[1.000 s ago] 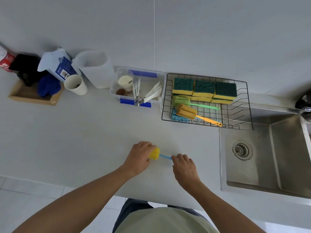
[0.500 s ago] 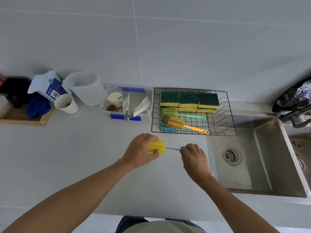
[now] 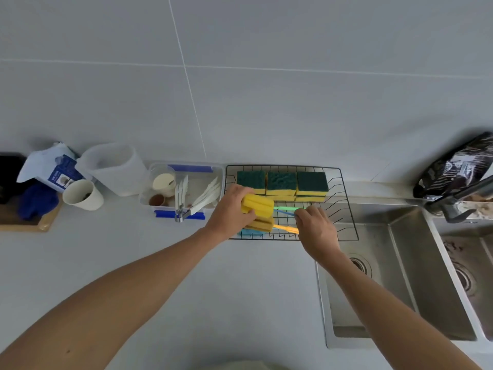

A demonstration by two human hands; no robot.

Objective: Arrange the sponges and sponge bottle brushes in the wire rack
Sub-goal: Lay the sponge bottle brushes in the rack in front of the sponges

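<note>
A pale grey countertop (image 3: 112,263) is running under a tiled wall, with a steel sink (image 3: 394,284) lying to your right. The black wire rack (image 3: 344,198) is sitting against the wall, just left of the sink. Three green-topped sponges (image 3: 282,182) are standing in a row along its back. You are holding a yellow sponge bottle brush (image 3: 258,206) over the rack: your left hand (image 3: 230,212) is closing around its foam head, and your right hand (image 3: 317,231) is pinching the end of its blue handle. Beneath it, an orange brush (image 3: 262,225), a green handle (image 3: 286,208) and a blue sponge head (image 3: 250,233) are lying in the rack.
</note>
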